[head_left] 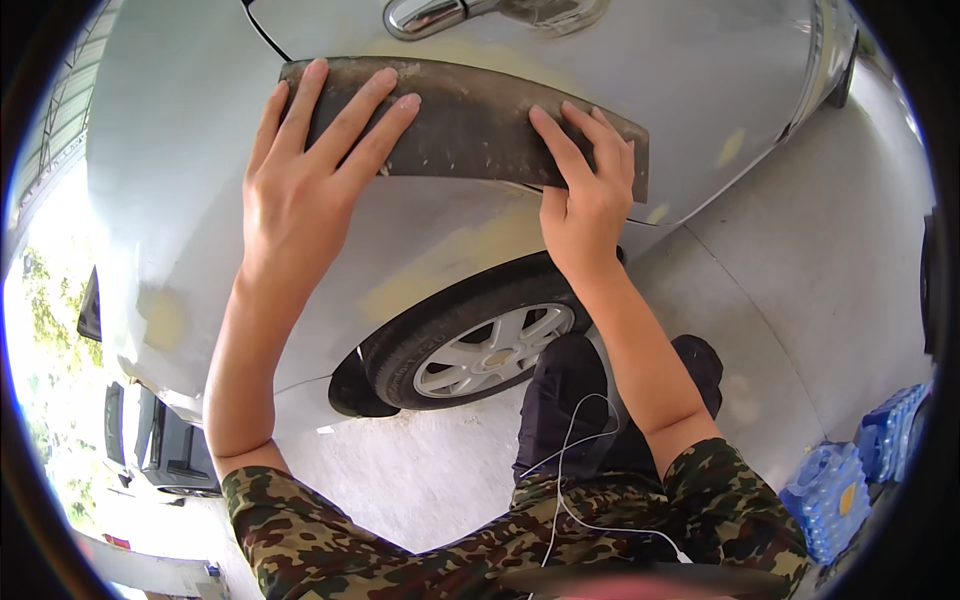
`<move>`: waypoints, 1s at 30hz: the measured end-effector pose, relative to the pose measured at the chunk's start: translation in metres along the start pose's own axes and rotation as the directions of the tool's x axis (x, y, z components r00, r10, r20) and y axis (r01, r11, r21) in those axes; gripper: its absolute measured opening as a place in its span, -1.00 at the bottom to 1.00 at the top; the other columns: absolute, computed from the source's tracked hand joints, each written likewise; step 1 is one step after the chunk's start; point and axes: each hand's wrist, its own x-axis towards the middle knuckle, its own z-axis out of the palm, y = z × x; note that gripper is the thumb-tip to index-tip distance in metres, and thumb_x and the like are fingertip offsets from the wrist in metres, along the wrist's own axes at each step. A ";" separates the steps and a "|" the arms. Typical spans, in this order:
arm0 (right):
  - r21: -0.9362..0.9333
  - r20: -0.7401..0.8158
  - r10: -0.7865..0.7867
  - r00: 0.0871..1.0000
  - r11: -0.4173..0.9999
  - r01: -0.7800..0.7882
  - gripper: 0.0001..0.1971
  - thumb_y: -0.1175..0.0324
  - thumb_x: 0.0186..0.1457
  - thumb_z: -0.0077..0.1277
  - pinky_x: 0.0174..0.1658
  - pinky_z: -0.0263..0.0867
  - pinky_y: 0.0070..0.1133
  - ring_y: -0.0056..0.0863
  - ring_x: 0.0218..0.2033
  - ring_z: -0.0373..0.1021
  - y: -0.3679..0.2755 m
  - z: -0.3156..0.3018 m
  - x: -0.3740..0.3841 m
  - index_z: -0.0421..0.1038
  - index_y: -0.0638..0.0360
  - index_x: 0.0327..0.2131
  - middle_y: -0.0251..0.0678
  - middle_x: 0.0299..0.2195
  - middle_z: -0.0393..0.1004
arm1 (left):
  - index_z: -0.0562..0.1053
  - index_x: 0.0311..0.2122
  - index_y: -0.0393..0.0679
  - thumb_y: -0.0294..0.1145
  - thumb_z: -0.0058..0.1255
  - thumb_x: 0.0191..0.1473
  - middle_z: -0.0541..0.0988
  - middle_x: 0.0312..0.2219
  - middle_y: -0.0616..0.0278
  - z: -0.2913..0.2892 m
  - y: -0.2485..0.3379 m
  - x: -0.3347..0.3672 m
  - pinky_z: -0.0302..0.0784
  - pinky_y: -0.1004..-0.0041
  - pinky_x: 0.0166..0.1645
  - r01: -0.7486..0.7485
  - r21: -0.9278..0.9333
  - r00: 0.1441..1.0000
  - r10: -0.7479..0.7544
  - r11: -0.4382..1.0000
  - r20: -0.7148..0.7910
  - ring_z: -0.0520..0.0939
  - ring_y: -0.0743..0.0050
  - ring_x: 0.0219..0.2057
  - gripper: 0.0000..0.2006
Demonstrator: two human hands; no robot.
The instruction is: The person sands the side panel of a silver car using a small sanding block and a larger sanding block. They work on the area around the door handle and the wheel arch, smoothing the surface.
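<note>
A long, dark brown-grey board [460, 125], dusty and worn like a sanding board, lies against the silver-grey car panel [480, 210]. My left hand [300, 190] holds its left part, with fingers spread long over its face; that thumb is hidden. Its right end is gripped by my right hand [590, 190], fingers bent over the face and thumb by the lower edge. Whatever is under the board cannot be seen. Yellowish filler patches [450, 260] show on the panel below it, and more colour of that kind shows above its upper edge.
A chrome door handle [425, 15] is above the board. Below sits a wheel [490, 355] in its arch, close to my knees [570, 390]. Packs of blue bottles [825, 500] stand at lower right. A white cable [565, 450] hangs over my lap. Another dark vehicle [175, 450] is at left.
</note>
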 end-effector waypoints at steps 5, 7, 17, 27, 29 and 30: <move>0.010 -0.011 0.006 1.000 1.000 -0.006 -0.18 0.72 -0.19 0.07 0.31 0.09 0.24 0.02 0.27 0.35 -0.009 0.007 -0.022 0.61 -0.30 0.18 -0.32 0.18 0.47 | 0.65 0.11 0.19 -0.39 0.21 0.01 0.62 0.19 0.42 0.004 0.002 -0.018 0.48 -0.09 0.32 -0.008 0.009 1.000 0.008 1.000 0.009 0.61 -0.16 0.19 -0.51; 0.007 -0.014 0.016 1.000 1.000 -0.016 -0.18 0.72 -0.21 0.05 0.32 0.08 0.24 0.04 0.26 0.36 -0.013 0.010 -0.031 0.61 -0.28 0.17 -0.29 0.17 0.48 | 0.66 0.11 0.20 -0.37 0.21 0.01 0.62 0.19 0.42 0.004 0.003 -0.024 0.47 -0.10 0.32 -0.002 -0.011 1.000 0.002 1.000 0.014 0.61 -0.15 0.20 -0.52; 0.043 -0.005 0.081 0.997 0.996 -0.081 -0.19 0.70 -0.21 0.08 0.31 0.07 0.28 0.08 0.27 0.34 -0.031 0.018 -0.065 0.61 -0.28 0.18 -0.26 0.17 0.48 | 0.65 0.11 0.13 -0.40 0.21 0.01 0.61 0.21 0.40 -0.007 0.003 -0.045 0.44 -0.16 0.33 -0.031 -0.063 0.995 0.036 0.998 0.093 0.57 -0.20 0.23 -0.51; 0.042 0.182 0.106 0.978 0.992 -0.115 -0.21 0.60 -0.19 0.24 0.30 0.11 0.26 0.01 0.27 0.32 -0.061 -0.024 -0.085 0.57 -0.31 0.20 -0.30 0.19 0.46 | 0.62 0.17 0.10 -0.44 0.18 0.06 0.60 0.22 0.32 -0.063 0.022 -0.059 0.40 -0.15 0.36 -0.013 -0.058 0.961 0.028 0.998 0.274 0.53 -0.25 0.26 -0.49; 0.032 0.131 0.102 0.986 0.994 -0.107 -0.21 0.60 -0.19 0.24 0.30 0.11 0.26 -0.01 0.27 0.32 -0.057 -0.038 -0.076 0.56 -0.33 0.20 -0.31 0.19 0.46 | 0.60 0.19 0.15 -0.41 0.21 0.08 0.58 0.24 0.34 -0.066 0.021 -0.049 0.39 -0.13 0.36 -0.039 -0.037 0.972 0.047 0.999 0.231 0.54 -0.28 0.24 -0.49; 0.008 0.123 0.104 0.987 0.994 -0.106 -0.20 0.58 -0.19 0.25 0.31 0.10 0.25 -0.03 0.28 0.31 -0.052 -0.040 -0.067 0.55 -0.34 0.21 -0.31 0.20 0.45 | 0.61 0.18 0.13 -0.44 0.21 0.07 0.58 0.23 0.34 -0.066 0.021 -0.043 0.40 -0.12 0.36 -0.035 -0.037 0.975 0.042 0.999 0.217 0.54 -0.28 0.25 -0.49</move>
